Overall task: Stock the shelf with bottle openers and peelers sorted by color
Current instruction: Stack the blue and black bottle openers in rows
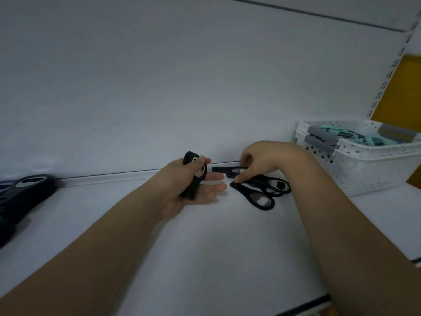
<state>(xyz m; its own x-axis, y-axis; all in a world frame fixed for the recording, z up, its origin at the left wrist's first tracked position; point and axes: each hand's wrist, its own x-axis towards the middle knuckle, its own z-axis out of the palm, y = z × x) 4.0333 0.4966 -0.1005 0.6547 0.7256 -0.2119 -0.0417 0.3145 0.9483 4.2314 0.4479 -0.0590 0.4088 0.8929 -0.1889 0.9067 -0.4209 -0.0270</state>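
My left hand [193,185] holds a small stack of black bottle openers [196,176] upright, thumb over the top and fingers stretched out beneath. To its right, my right hand [255,163] pinches a black bottle opener [227,171] lying near the shelf's back edge. Beside it, several more black bottle openers [262,197] lie flat on the white shelf [205,258], partly overlapping. A further pile of black openers [20,197] lies at the far left of the shelf.
A white perforated basket [369,165] stands at the right on the shelf and holds teal and dark items [350,135]. Behind it is a slotted upright [387,74] and a yellow panel [401,92]. The shelf's white back wall [159,76] rises right behind the hands.
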